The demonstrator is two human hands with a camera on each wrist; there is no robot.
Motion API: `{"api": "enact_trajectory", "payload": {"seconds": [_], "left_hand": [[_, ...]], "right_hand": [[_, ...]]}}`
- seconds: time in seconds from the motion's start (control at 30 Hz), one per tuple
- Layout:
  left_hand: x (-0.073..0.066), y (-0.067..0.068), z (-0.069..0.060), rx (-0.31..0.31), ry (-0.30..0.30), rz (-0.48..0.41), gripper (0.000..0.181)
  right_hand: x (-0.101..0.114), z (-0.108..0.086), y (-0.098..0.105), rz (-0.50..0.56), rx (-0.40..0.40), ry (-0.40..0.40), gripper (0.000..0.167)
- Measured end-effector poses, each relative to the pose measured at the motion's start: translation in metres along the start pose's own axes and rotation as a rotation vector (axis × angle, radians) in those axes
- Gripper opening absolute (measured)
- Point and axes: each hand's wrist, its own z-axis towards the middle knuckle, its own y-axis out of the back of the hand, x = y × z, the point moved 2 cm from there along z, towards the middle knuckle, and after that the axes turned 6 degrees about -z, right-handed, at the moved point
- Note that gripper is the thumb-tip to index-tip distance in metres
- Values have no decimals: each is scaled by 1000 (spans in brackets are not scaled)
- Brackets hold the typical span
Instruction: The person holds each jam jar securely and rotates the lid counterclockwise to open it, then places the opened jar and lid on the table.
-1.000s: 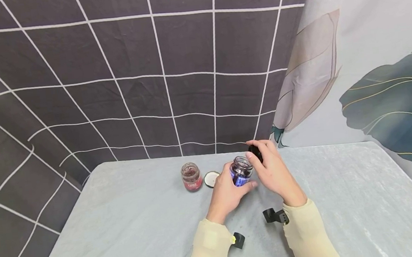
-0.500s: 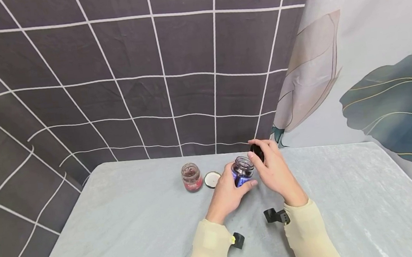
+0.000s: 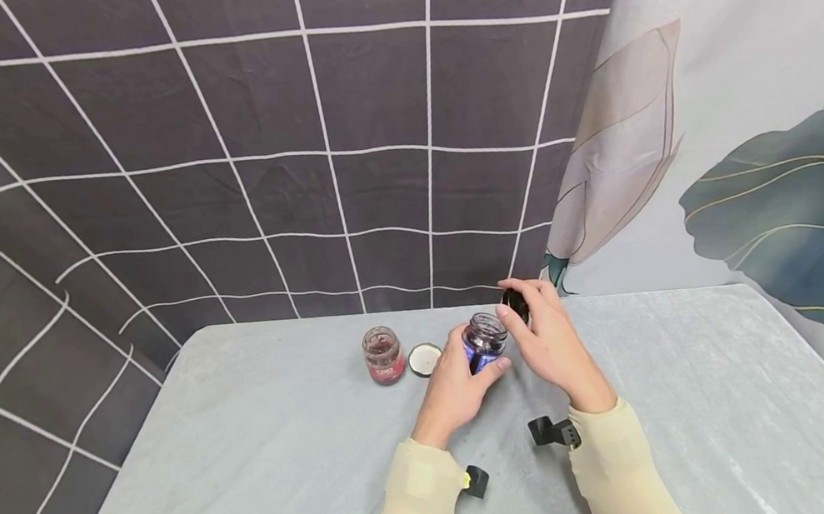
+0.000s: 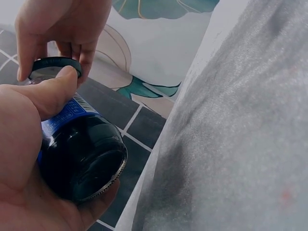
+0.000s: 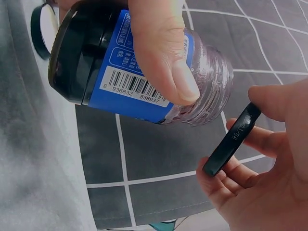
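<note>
My left hand [image 3: 459,386] grips a glass jar [image 3: 485,341] with a blue label and dark contents, thumb across its side. The jar's threaded mouth is uncovered, as the right wrist view shows. Just right of that mouth, my right hand [image 3: 552,343] pinches a black lid [image 5: 232,139] by its rim between thumb and fingers. A gap separates lid and jar in the right wrist view. Left of the hands stands a second glass jar [image 3: 384,355], open-topped, with a red label. Between the two jars a lid [image 3: 424,359] lies with its white inside up.
A pale grey cloth covers the table [image 3: 250,441]. Behind it hangs a dark curtain with white grid lines [image 3: 382,185], and a leaf-patterned one [image 3: 753,204] at the right. Small black devices are strapped at both wrists.
The right hand has shifted very slightly right with the black lid, and the blue-labelled jar has also moved a touch to the right. The red-labelled jar and white-lined lid stay put.
</note>
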Motion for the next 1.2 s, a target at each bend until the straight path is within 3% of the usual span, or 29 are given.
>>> {"api": "enact_trajectory", "payload": {"seconds": [0.33,1.2], "left_hand": [[0,0,0,-27,38,-2,75],[1,1,-1,-89,19,-26,74]], "right_hand": [[0,0,1,6,-14,-18,40],[-6,0,2,50,-42,-50,42]]}}
